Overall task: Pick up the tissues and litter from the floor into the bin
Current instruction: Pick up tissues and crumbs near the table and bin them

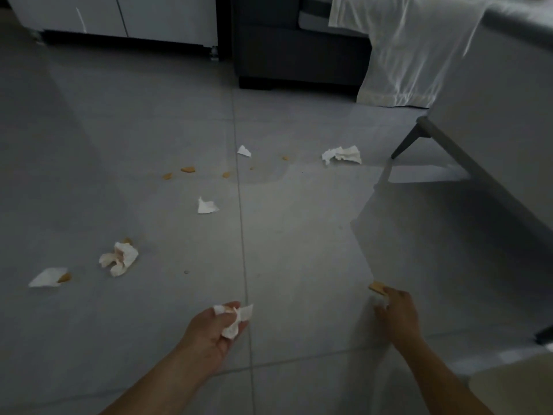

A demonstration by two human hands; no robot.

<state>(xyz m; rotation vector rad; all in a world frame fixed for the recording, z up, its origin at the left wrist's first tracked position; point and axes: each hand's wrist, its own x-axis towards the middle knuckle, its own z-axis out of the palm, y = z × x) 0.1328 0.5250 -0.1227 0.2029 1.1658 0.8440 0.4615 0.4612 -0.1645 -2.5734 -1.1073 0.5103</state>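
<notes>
My left hand [214,327] grips a crumpled white tissue [239,320] low over the grey tiled floor. My right hand [395,314] pinches a small orange-brown crumb piece [376,287] at its fingertips. Several white tissues lie scattered on the floor: a crumpled one [119,258] at the left, a flat one [48,277] at the far left with a crumb [64,277] beside it, a small one [206,206] in the middle, a tiny one [244,151] and a larger one [341,154] farther back. Orange crumbs [188,169] are strewn around the middle. No bin is in view.
A grey sofa on a slanted dark leg [405,143] fills the right side, with a white sheet [401,55] draped over it. A dark upholstered piece [299,55] and white cabinets [119,16] stand at the back. A tile seam [241,220] runs down the floor.
</notes>
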